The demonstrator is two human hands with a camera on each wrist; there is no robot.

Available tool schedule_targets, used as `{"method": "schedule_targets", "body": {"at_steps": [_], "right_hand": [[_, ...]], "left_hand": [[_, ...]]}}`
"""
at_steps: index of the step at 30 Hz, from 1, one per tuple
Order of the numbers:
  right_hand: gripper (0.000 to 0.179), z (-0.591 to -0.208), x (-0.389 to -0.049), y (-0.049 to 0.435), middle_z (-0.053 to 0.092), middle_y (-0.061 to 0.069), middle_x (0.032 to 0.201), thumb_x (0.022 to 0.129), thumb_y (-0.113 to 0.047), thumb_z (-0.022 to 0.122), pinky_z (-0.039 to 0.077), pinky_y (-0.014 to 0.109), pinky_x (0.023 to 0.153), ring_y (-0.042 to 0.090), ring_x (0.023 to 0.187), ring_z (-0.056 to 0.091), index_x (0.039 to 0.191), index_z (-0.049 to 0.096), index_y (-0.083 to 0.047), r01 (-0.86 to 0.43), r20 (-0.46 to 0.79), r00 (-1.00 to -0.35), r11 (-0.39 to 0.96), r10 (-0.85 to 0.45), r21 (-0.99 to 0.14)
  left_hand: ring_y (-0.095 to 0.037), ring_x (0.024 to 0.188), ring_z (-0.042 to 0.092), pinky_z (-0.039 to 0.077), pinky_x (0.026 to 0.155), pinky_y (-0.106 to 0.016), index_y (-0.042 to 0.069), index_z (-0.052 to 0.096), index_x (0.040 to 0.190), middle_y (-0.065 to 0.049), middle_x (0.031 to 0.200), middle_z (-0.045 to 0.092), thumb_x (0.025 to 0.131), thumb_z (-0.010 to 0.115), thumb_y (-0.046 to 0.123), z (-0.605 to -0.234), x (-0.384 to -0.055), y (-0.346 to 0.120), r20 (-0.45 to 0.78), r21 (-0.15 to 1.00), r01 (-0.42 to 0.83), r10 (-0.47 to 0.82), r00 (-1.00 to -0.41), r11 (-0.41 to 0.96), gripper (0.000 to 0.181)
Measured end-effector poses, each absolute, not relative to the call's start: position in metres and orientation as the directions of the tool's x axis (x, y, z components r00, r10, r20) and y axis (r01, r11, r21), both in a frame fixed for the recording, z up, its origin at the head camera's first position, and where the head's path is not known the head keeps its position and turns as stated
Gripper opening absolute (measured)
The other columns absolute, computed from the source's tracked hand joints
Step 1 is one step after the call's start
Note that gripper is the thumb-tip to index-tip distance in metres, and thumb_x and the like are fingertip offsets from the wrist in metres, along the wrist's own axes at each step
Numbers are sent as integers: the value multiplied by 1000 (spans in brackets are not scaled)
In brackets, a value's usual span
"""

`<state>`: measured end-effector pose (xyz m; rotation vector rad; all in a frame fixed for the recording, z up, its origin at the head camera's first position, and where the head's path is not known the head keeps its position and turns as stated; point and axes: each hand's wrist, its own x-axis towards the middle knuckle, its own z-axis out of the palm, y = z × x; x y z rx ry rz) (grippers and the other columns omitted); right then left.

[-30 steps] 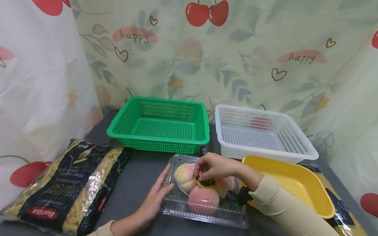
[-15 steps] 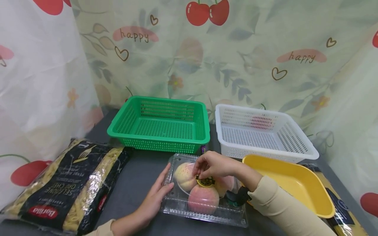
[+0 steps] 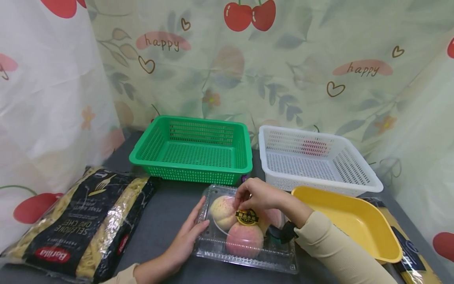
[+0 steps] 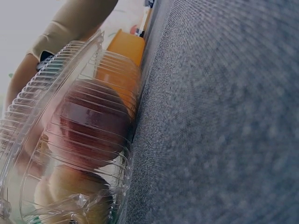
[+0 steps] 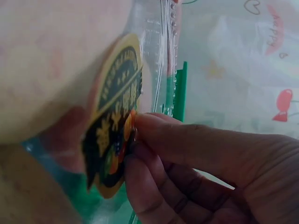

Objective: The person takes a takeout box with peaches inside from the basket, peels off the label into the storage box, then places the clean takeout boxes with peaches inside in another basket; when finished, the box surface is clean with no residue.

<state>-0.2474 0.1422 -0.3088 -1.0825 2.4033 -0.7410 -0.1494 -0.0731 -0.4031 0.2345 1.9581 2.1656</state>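
Observation:
A clear plastic clamshell box (image 3: 212,245) of peaches (image 3: 244,240) lies on the dark cloth in front of me. My left hand (image 3: 182,238) rests along its left side, fingers straight, thumb against the edge of the lid. On top of the lid is a round black-and-gold fruit label sticker (image 3: 247,217). My right hand (image 3: 259,194) is over the lid, fingers curled, pinching at the sticker's far edge. Up close in the right wrist view, thumb and forefinger meet at the border of the sticker (image 5: 114,102). The left wrist view shows the ribbed side of the box (image 4: 70,100).
Behind the box stand a green basket (image 3: 191,173) and a white basket (image 3: 315,183). A yellow tub (image 3: 358,221) sits right of it, partly over a pasta bag (image 3: 408,248). A large pasta bag (image 3: 78,221) lies at the left. A printed curtain (image 3: 220,63) hangs behind.
My right hand has shifted slightly up, away from me, uncovering more of the sticker, whose lettering now shows. My left hand and the box have stayed in place.

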Motion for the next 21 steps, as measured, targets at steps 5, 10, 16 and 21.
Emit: {"method": "schedule_targets", "body": {"at_steps": [5,10,16,21], "right_hand": [[4,-307,-249,143,70,3,80,82,-3,66,51,16,65,2,68,57,84,70,-3,-566,-141,-615,559,-776,-606],[4,-306,-249,145,68,1,77,81,-5,68,50,16,65,2,67,56,83,70,-2,-572,-139,-635,584,-760,-576],[4,-306,-249,146,68,1,79,81,-5,68,51,16,67,2,69,56,83,69,-1,-575,-133,-628,572,-767,-584],[4,-307,-250,148,67,1,78,81,-6,68,50,16,67,2,70,56,82,69,-1,-574,-132,-622,564,-772,-594]], "left_hand": [[-35,119,48,48,89,-31,26,13,150,-16,156,9,97,44,25,-403,-149,-74,-23,994,-50,265,-964,-97,62],[-35,114,52,50,87,-34,26,12,150,-17,156,9,97,44,25,-404,-149,-74,-23,992,-55,269,-963,-110,62],[-34,109,56,51,84,-33,26,12,150,-17,156,10,97,44,25,-405,-149,-75,-26,992,-60,274,-961,-115,63],[-34,110,55,51,86,-34,26,12,150,-17,156,9,97,44,25,-405,-149,-74,-23,992,-57,277,-961,-113,62]]}}
